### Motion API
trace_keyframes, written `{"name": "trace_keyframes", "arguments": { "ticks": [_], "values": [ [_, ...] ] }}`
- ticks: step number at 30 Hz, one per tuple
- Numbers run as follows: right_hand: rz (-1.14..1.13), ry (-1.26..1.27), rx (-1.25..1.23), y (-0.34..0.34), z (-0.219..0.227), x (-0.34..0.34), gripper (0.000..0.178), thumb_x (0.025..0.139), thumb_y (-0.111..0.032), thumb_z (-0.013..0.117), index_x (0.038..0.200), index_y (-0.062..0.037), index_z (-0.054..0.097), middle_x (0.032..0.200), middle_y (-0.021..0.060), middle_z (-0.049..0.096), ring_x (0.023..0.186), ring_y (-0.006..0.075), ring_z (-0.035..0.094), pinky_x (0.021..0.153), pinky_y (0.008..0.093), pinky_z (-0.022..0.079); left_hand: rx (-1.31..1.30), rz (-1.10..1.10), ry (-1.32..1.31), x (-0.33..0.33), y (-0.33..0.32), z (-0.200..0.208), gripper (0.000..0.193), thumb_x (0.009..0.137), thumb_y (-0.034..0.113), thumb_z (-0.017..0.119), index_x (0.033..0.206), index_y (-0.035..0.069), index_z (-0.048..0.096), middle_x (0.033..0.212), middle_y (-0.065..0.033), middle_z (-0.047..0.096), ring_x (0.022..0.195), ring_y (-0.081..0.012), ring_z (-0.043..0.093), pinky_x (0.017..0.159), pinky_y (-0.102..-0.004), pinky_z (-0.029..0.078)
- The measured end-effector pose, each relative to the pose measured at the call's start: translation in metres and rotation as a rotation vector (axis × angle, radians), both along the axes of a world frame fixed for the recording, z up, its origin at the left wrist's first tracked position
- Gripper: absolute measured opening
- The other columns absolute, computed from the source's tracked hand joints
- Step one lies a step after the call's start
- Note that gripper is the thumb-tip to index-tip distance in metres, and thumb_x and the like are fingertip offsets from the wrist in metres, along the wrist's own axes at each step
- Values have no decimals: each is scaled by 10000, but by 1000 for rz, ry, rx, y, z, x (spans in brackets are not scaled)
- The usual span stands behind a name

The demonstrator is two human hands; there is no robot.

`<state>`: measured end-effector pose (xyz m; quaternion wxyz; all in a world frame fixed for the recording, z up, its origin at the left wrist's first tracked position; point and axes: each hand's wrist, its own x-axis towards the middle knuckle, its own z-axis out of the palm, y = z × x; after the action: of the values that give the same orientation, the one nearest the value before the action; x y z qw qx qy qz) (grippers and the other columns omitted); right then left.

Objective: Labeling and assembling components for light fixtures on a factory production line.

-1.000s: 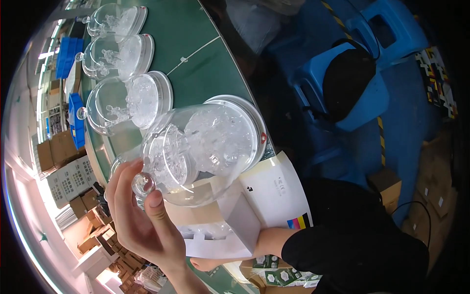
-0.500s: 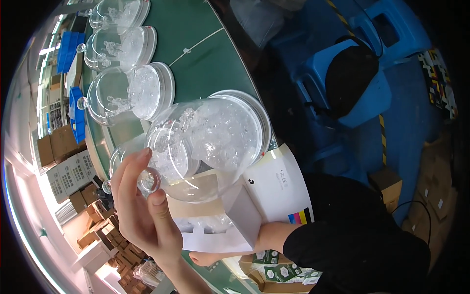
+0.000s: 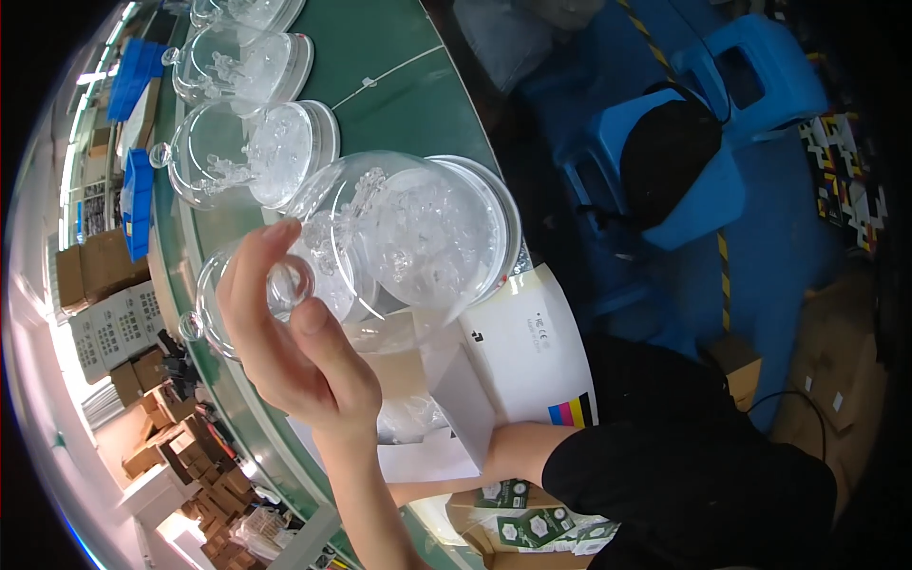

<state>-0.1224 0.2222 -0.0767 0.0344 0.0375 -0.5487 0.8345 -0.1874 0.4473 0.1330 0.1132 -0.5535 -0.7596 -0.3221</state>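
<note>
Left hand: the left hand was up in front of the camera, thumb and fingers pinched round the ball knob of a clear glass dome, so grasping it, dome tipped on its side in the air.
Right hand: only the forearm showed, running under the white box; the hand itself was hidden, so I couldn't tell if it was closed or loose.
Where the dome was: held above the open box, right over the near edge of the green table, touching nothing but the fingers as far as I could see.
Done so far: looked like two finished domes sat further up the table, another one beyond them, each with clear bits inside.
Still left: my guess, this one wasn't in the box yet, box flap open, clear wrap down inside.
Surface: long green table with a pale line across it.
Room: blue floor, blue stool with a black cap on it, cardboard cartons stacked at the left, blue bins by the table edge.
</note>
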Motion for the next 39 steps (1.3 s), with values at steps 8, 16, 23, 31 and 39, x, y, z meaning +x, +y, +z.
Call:
{"name": "trace_keyframes", "arguments": {
  "ticks": [8, 16, 23, 31, 39],
  "values": [
    [-4, -86, 196, 48, -44, 41, 577, 703, -293, 690, 1110, 3, 408, 1078, 166, 458, 980, 303, 487, 829, 417, 409, 126, -25, -75, 3, 1, -1, 377, 1034, 179, 376, 1280, -81, 496, 1250, -204, 561, 1161, -269, 567, 1017, -406, 425],
    [-12, -128, 310, 97, -62, 61, 654, 682, -315, 712, 1147, 7, 385, 1122, 168, 431, 1019, 303, 467, 856, 413, 401, 217, -44, -130, 0, 6, -19, 380, 1042, 166, 351, 1304, -74, 487, 1268, -200, 553, 1180, -268, 560, 1030, -410, 424],
    [-65, -128, 341, 119, -53, 61, 721, 663, -334, 731, 1180, 11, 365, 1160, 170, 408, 1053, 302, 449, 880, 410, 393, 244, 3, -119, 21, 7, -17, 492, 912, 128, 568, 1354, -50, 447, 1282, -202, 541, 1204, -284, 536, 1042, -413, 399],
    [-121, -118, 348, 135, -37, 57, 798, 642, -357, 752, 1217, 15, 342, 1204, 173, 381, 1092, 302, 429, 907, 407, 384, 209, 58, -146, 31, 9, -14, 620, 824, 70, 587, 1400, -36, 385, 1307, -193, 506, 1239, -292, 494, 1072, -424, 364],
    [-194, -119, 360, 157, -19, 55, 875, 621, -379, 774, 1254, 19, 319, 1247, 175, 354, 1131, 301, 409, 935, 404, 376, 206, 14, -179, 32, 8, -13, 619, 830, 89, 599, 1398, -36, 386, 1336, -201, 480, 1265, -305, 474, 1091, -440, 335]
  ]
}}
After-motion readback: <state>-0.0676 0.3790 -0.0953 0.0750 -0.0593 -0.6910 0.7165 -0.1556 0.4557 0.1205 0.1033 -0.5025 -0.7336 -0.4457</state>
